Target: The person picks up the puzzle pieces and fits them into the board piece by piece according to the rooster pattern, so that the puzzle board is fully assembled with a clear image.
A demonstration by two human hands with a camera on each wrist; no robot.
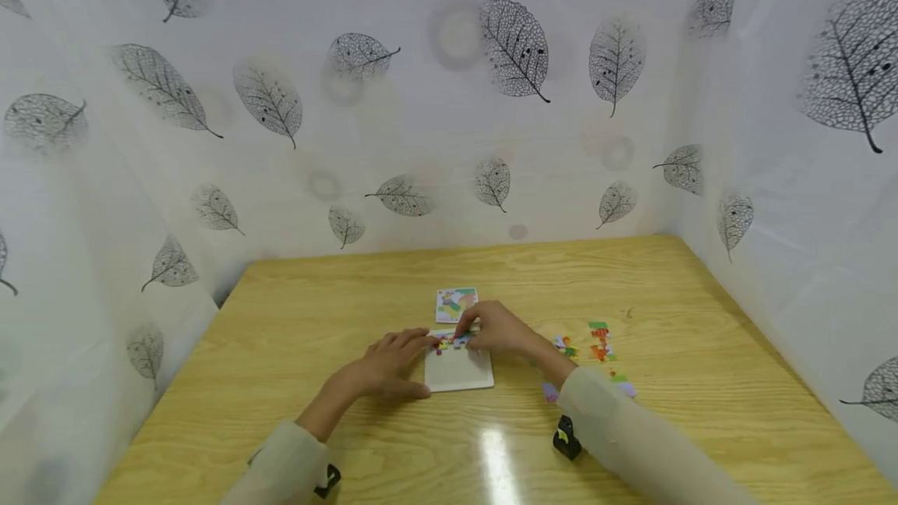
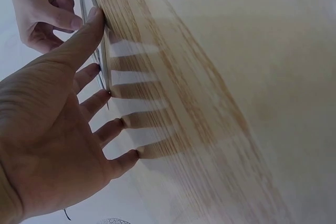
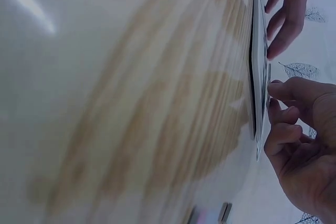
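Observation:
A white puzzle tray (image 1: pixel 459 372) lies on the table, with several joined colourful puzzle pieces (image 1: pixel 443 346) along its far edge. My left hand (image 1: pixel 389 363) lies at the tray's left side with straight, spread fingers. Its fingertips touch the pieces and its thumb rests by the near left corner. From the right, my right hand (image 1: pixel 496 330) reaches over the tray's far edge, thumb and index finger pinching a small puzzle piece (image 1: pixel 460 341). Fingers partly cover that piece. The right wrist view shows the right hand (image 3: pixel 304 135) bent at the side of the thin tray (image 3: pixel 256 72).
A printed picture card (image 1: pixel 452 304) lies just beyond the tray. Loose puzzle pieces (image 1: pixel 600 341) are spread on the table (image 1: pixel 316 294) to the right, some partly behind the right forearm. A leaf-patterned white curtain (image 1: pixel 435 123) surrounds the table's back and sides.

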